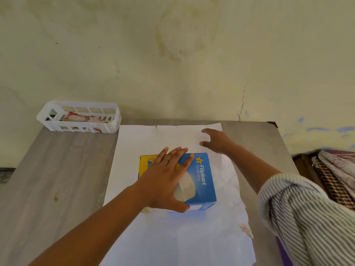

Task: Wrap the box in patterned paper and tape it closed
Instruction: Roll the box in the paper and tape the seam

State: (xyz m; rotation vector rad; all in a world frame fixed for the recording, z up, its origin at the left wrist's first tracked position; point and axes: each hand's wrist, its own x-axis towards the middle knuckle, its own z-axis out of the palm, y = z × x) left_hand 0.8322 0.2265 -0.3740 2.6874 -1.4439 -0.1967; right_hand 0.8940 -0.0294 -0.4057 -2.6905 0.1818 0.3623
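We see the left hand (164,179) pressing flat, fingers (180,152) straight, on the box (201,177) atop white paper (172,237), while the right hand (215,140) hovers, fingers loosely curled, holding nothing.

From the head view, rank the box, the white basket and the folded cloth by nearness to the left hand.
1. Box: under the left hand, which presses flat on it.
2. White basket: far left corner of the table.
3. Folded cloth: off the table's right edge.
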